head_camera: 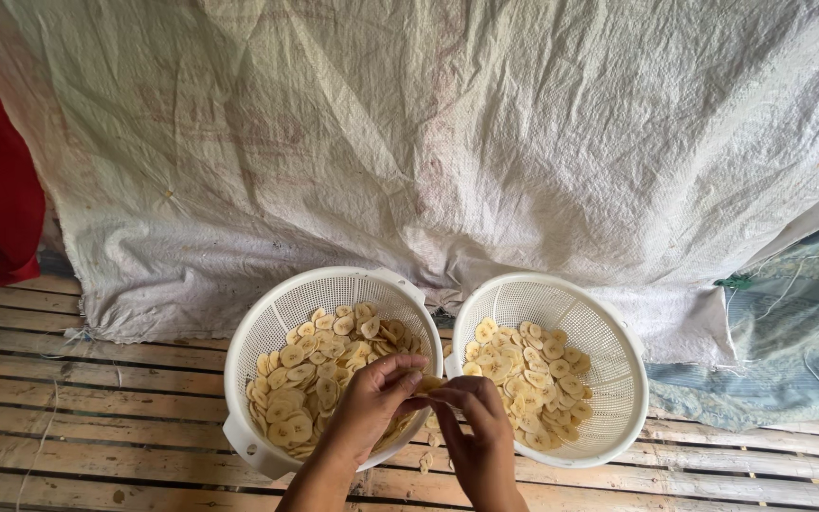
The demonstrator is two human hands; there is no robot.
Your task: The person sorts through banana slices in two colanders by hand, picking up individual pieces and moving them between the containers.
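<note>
A rough, home-style food-prep spot — more a rural shed than a kitchen. The floor (97,398) is split bamboo slats with gaps between them, and a worn woven sack sheet (428,142) hangs as the wall. 2 white plastic colanders (239,379) of pale sliced chips (315,374) sit straight on the slats.
</note>
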